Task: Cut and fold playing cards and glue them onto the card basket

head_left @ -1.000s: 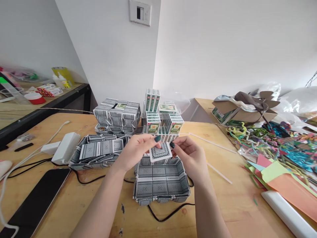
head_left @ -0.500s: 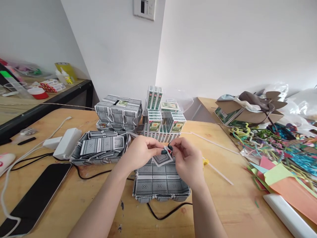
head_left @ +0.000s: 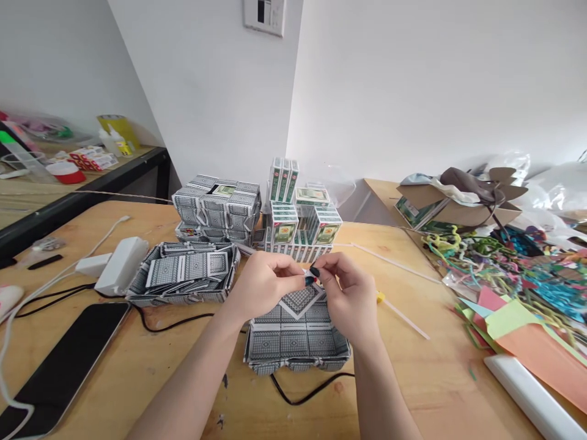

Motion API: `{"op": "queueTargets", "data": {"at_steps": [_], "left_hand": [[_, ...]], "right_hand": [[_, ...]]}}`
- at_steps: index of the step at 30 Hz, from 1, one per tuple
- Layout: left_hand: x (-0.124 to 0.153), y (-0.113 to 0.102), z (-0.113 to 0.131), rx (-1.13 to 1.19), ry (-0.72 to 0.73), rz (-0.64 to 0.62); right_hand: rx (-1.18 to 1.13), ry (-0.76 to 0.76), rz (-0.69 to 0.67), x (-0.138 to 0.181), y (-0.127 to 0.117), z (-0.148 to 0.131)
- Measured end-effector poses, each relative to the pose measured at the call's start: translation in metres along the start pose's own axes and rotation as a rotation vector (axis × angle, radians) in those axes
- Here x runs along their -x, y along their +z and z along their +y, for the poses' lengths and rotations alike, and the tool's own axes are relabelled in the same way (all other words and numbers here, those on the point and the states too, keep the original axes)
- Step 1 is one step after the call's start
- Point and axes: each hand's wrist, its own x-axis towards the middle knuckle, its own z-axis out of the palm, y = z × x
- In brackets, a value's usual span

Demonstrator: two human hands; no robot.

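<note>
Between my two hands is a playing card (head_left: 299,303) with a grey patterned back and white border, its lower corner pointing toward me. My left hand (head_left: 270,282) pinches its far end from the left. From the right, my right hand (head_left: 349,292) pinches the same end, the fingertips of both hands nearly meeting. What the fingertips do to that end is partly hidden. Below the card stands a shallow tray made of folded playing cards (head_left: 293,366). Left of my left hand is another card-made tray (head_left: 137,298) with loose playing cards (head_left: 188,271) in it.
Behind stand a card-built box (head_left: 215,205) and stacked boxes of playing cards (head_left: 284,226). A phone (head_left: 68,366), white charger (head_left: 121,266) and cables lie left. Right are a glue stick (head_left: 408,315), coloured paper (head_left: 527,342), a craft-scrap pile (head_left: 504,263) and a cardboard box (head_left: 486,211).
The card between my hands has tilted so more of its patterned back faces me, its lower corner now nearer me. Both hands stay close together over the tray.
</note>
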Motion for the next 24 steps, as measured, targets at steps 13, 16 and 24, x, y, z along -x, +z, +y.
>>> {"op": "queueTargets", "data": {"at_steps": [13, 16, 24], "left_hand": [[-0.006, -0.002, -0.006, 0.150, -0.061, 0.074], [-0.004, -0.001, -0.004, 0.111, -0.025, 0.028], [-0.003, 0.003, -0.001, 0.036, 0.034, 0.003]], "right_hand": [[-0.033, 0.202, -0.011, -0.013, -0.032, 0.009], [-0.033, 0.260, -0.110, -0.012, -0.034, 0.008], [-0.177, 0.237, -0.077, -0.007, -0.010, 0.005]]}}
